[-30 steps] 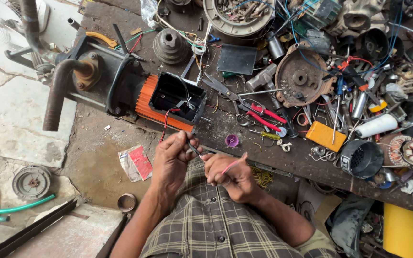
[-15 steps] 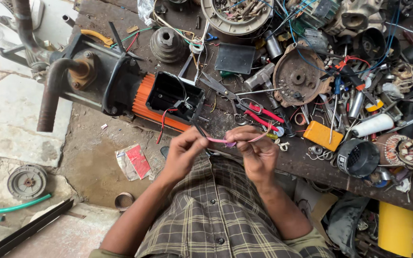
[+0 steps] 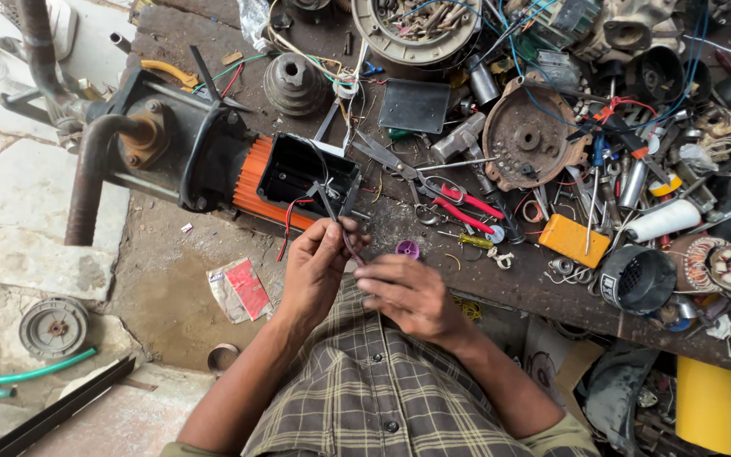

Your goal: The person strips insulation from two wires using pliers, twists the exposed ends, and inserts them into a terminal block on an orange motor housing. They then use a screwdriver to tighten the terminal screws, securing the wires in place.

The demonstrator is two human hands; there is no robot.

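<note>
My left hand [image 3: 319, 267] pinches a thin dark wire [image 3: 332, 211] that runs up into the open black terminal box [image 3: 306, 173] of an orange-ribbed pump motor [image 3: 213, 161]. My right hand [image 3: 408, 292] sits just to the right, fingertips closed on the lower end of the same wire near the bench edge. A red wire [image 3: 289, 224] hangs from the box beside my left hand. Both hands are close together, below the box.
The dark workbench [image 3: 501, 279] is crowded: scissors [image 3: 391, 161], red-handled pliers [image 3: 467, 207], a rusty round motor cover [image 3: 526, 135], an orange block [image 3: 575, 239], a white roll [image 3: 662, 220], a black cap [image 3: 636, 278], a small purple disc [image 3: 408, 249]. A green hose [image 3: 27, 372] lies on the floor.
My hands have come down and together from a wider spread, the right hand moving left and lower. The pink strand stretched between them earlier is no longer seen.
</note>
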